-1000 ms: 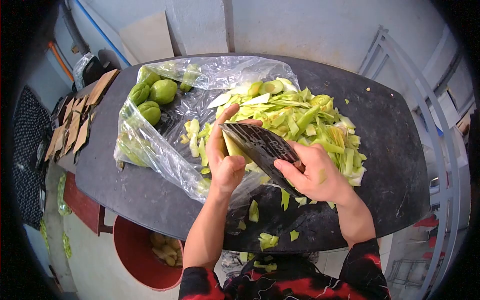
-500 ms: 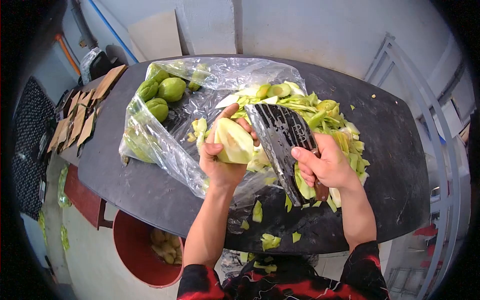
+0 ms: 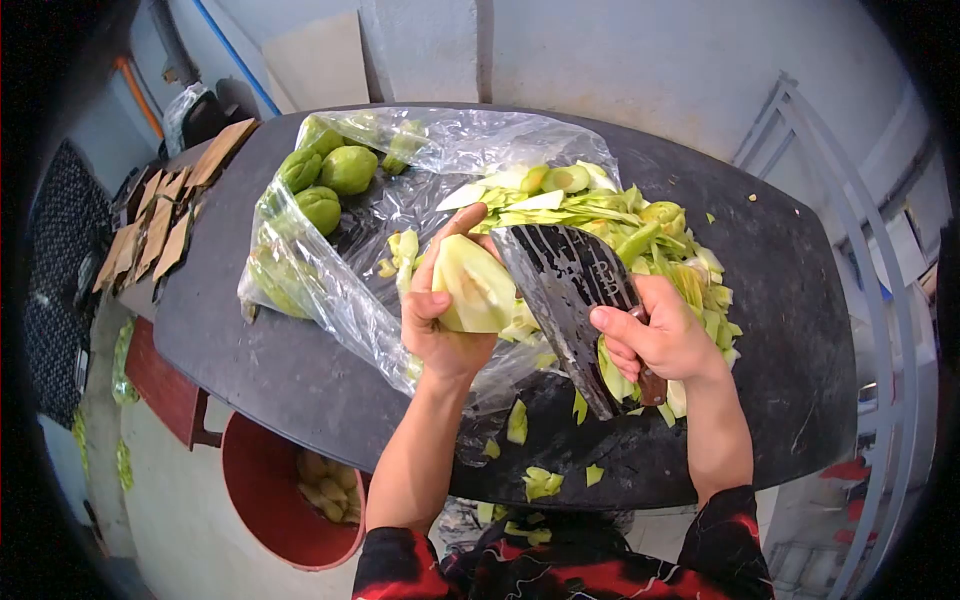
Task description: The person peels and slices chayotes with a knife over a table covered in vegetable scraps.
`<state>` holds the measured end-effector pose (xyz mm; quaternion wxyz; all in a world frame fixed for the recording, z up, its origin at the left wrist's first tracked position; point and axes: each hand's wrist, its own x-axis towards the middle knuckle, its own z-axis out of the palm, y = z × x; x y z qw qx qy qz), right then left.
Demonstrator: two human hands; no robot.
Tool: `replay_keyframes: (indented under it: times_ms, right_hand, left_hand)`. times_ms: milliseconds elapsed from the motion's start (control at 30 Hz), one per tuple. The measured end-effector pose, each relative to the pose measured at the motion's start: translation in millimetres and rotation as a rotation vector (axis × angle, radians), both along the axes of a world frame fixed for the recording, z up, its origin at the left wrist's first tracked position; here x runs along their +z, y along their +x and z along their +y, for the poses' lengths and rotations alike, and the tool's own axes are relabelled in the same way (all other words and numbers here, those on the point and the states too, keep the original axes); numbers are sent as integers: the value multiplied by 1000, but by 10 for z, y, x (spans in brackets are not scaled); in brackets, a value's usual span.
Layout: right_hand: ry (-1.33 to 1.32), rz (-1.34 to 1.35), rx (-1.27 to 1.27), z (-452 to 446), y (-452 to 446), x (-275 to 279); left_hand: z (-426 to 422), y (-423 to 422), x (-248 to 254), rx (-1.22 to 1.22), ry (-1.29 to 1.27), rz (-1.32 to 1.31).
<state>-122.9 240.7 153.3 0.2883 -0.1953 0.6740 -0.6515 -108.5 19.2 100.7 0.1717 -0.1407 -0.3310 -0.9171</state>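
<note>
A pale, peeled chayote (image 3: pixel 472 286) rests in my left hand (image 3: pixel 440 325), with the fingers curled behind it and the thumb along its near side. My right hand (image 3: pixel 655 335) is closed round the brown handle of a wide dark cleaver (image 3: pixel 570 295), whose blade is wet and stands just right of the chayote. Beyond both hands lies a heap of green peelings (image 3: pixel 640 230) on a clear plastic bag (image 3: pixel 350 300). Several whole green chayotes (image 3: pixel 349 170) sit in the bag's far left part.
The dark table (image 3: pixel 790 330) carries scattered peel scraps (image 3: pixel 541 484) near its front edge. Below on the left stands a red bucket (image 3: pixel 250 495) with pale pieces inside. Cardboard pieces (image 3: pixel 160 225) lie at the left, and a grey metal railing (image 3: pixel 880 260) stands at the right.
The chayote, earlier mostly behind the blade, now shows its broad pale face. The cleaver has swung from a slant across my left hand to a steeper position at the right.
</note>
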Motion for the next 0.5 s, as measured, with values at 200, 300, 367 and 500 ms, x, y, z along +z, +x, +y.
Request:
replay_keyframes:
  times_ms: [200, 300, 367, 500]
  right_hand:
    - [15, 7, 23, 17, -5, -13]
    - [12, 12, 43, -2, 8, -8]
    - [12, 10, 42, 7, -2, -23]
    - [45, 3, 48, -23, 6, -24]
  left_hand:
    - [-23, -3, -9, -30, 22, 41]
    - [0, 4, 8, 74, 69, -72]
    - [-59, -14, -56, 24, 22, 5]
    - [21, 21, -14, 89, 10, -53]
